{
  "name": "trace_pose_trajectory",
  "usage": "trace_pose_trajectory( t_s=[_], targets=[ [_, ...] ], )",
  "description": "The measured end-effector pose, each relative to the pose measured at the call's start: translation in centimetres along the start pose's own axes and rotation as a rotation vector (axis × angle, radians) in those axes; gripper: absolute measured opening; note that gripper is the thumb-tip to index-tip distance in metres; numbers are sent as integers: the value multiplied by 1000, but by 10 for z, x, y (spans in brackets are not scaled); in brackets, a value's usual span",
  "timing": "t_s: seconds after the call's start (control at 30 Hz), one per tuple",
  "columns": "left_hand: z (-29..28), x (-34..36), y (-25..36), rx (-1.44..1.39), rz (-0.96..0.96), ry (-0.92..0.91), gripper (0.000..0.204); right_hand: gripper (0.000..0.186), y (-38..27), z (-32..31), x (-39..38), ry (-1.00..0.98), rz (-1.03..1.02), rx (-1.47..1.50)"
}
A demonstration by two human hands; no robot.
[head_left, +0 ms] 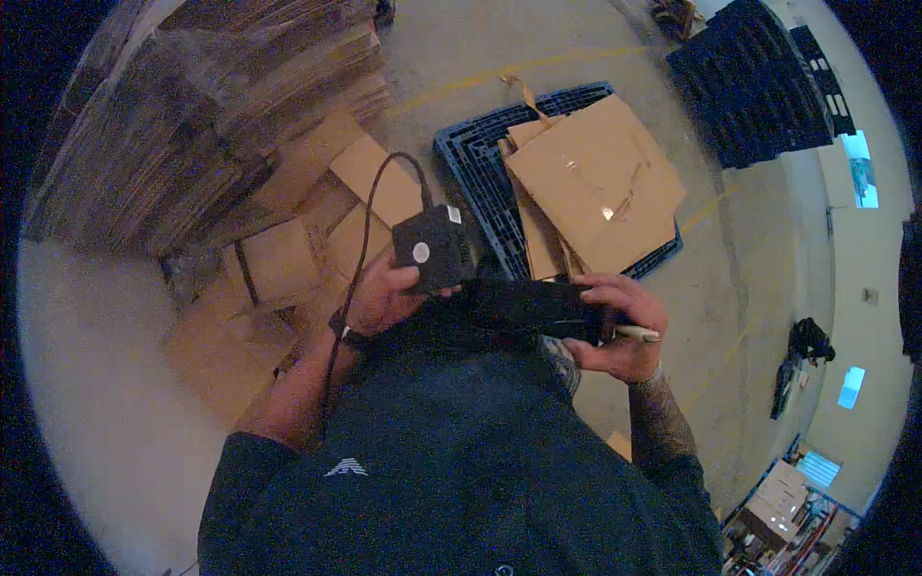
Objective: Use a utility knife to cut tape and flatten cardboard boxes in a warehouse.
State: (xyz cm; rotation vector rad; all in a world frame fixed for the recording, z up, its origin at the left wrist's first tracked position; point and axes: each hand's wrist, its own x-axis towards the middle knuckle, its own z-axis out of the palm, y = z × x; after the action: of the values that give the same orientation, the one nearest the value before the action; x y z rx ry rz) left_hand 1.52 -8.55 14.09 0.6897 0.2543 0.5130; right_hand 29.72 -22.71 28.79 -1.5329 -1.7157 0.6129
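Observation:
My left hand (389,298) grips a small black box device (430,250) with pale stickers and a dark cable (367,230) looping from its top down past my wrist. My right hand (619,331) is closed around the right end of an elongated black item (519,302), possibly a pouch, against my dark clothing; a light pen-like stick (634,332) lies across its fingers. Just beyond both hands, flattened cardboard sheets (591,182) rest on a blue plastic pallet (471,168).
Tall wrapped cardboard stacks (192,115) stand upper left, loose cardboard (274,264) below them. Dark pallets (744,82) are stacked upper right. Dark objects (802,355) lie near the right wall (864,307). A rack with boxes (783,499) is lower right. Yellow lines (437,86) cross the floor.

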Motion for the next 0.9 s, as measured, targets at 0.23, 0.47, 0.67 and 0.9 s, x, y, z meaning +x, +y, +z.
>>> trace_pose_trajectory(
  t_s=[0.23,0.47,0.67,0.9],
  targets=[
    [20,7,-21,572,29,239,73,55,-13,18,-12,195,-9,74],
    [41,11,-5,-429,99,96,65,52,-4,66,-33,314,-43,77],
    [2,-17,-26,111,62,411,64,66,-3,56,-37,27,31,113],
    [55,6,38,-313,39,188,53,71,9,53,-34,-116,26,-33]
  ],
)
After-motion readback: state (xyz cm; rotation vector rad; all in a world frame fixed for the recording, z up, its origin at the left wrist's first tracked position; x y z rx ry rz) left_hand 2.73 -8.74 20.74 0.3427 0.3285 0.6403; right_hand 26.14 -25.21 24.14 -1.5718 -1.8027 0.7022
